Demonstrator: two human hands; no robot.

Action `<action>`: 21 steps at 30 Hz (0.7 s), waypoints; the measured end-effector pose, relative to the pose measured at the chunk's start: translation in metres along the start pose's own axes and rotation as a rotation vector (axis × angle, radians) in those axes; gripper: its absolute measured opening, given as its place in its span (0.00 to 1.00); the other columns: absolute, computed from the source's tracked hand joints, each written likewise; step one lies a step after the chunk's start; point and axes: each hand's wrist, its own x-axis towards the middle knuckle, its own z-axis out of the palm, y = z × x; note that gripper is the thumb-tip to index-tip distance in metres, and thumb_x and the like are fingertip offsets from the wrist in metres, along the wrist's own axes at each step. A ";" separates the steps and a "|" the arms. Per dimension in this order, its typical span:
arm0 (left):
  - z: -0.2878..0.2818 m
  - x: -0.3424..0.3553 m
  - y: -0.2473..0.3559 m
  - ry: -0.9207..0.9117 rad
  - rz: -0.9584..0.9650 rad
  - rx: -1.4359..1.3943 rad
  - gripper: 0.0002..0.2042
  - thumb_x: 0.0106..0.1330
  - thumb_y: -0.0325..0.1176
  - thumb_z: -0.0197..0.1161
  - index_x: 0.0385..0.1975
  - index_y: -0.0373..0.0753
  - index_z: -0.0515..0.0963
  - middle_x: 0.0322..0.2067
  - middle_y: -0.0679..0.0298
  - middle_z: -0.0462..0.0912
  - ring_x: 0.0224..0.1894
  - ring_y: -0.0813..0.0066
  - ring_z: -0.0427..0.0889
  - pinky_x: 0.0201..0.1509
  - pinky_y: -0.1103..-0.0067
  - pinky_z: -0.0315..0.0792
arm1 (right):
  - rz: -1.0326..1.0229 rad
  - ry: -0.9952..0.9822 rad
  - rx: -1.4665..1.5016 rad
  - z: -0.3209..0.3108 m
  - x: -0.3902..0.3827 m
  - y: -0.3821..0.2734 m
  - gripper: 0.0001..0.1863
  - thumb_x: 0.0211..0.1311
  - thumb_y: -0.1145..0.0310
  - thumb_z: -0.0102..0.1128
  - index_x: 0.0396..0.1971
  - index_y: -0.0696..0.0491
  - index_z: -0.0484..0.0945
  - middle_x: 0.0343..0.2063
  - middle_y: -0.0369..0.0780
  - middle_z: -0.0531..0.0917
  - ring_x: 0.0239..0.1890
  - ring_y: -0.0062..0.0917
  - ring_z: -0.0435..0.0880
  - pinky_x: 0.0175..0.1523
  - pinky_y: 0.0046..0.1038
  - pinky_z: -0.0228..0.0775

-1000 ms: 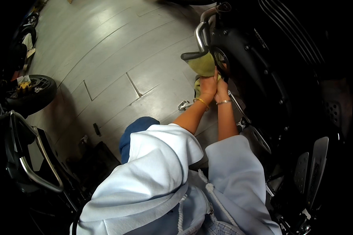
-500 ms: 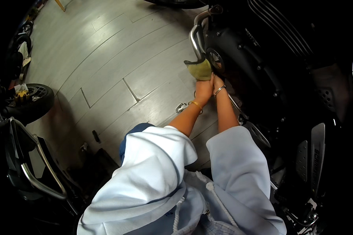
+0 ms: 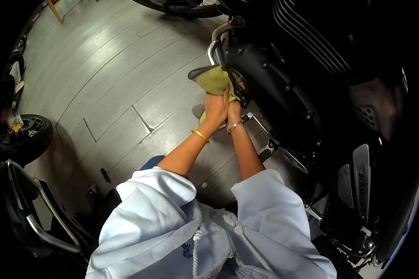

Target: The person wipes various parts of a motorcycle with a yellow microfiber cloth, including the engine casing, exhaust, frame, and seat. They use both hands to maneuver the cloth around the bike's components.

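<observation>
While both forearms reach out from the pale blue sleeves (image 3: 172,209), the step in hand looks like wiping down the motorcycle's (image 3: 312,93) dark engine case (image 3: 270,88) with a yellow-green cloth (image 3: 212,79) — a judgement from how the hands press together against the metal. The left hand (image 3: 215,108), a gold bangle (image 3: 200,136) at its wrist, is closed over the lower part of the cloth. The right hand (image 3: 234,110), with a silver bangle (image 3: 235,125), lies just beside it, fingers curled toward the case; whether it grips the cloth or only presses there I cannot tell. Past the knuckles the cloth bunches up against the round cover, just below the chrome pipe (image 3: 215,44). Next, I judge, the move calls for firm, even pressure and a fresh fold of cloth — keeping fingers off the footpeg (image 3: 265,151) bracket. Beyond lies grey plank floor (image 3: 102,69).
</observation>
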 end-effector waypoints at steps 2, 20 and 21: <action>-0.004 0.011 0.003 0.005 0.064 0.023 0.18 0.74 0.40 0.47 0.49 0.30 0.73 0.47 0.40 0.75 0.47 0.37 0.72 0.53 0.59 0.65 | -0.030 -0.014 0.039 0.009 -0.012 -0.012 0.23 0.71 0.60 0.43 0.61 0.55 0.64 0.53 0.38 0.77 0.52 0.27 0.78 0.52 0.29 0.72; -0.039 0.187 0.007 -0.041 0.209 -0.193 0.16 0.72 0.39 0.48 0.53 0.37 0.69 0.50 0.46 0.76 0.52 0.45 0.74 0.55 0.65 0.68 | 0.203 -0.203 0.010 0.028 -0.021 -0.030 0.16 0.69 0.68 0.39 0.51 0.61 0.65 0.34 0.45 0.80 0.32 0.36 0.84 0.36 0.38 0.81; -0.033 0.188 0.010 -0.015 0.247 -0.171 0.16 0.72 0.39 0.48 0.53 0.37 0.69 0.50 0.46 0.76 0.52 0.45 0.74 0.54 0.65 0.68 | 0.281 -0.138 0.062 0.028 -0.018 -0.030 0.14 0.70 0.67 0.40 0.50 0.59 0.65 0.34 0.45 0.80 0.31 0.35 0.83 0.36 0.39 0.81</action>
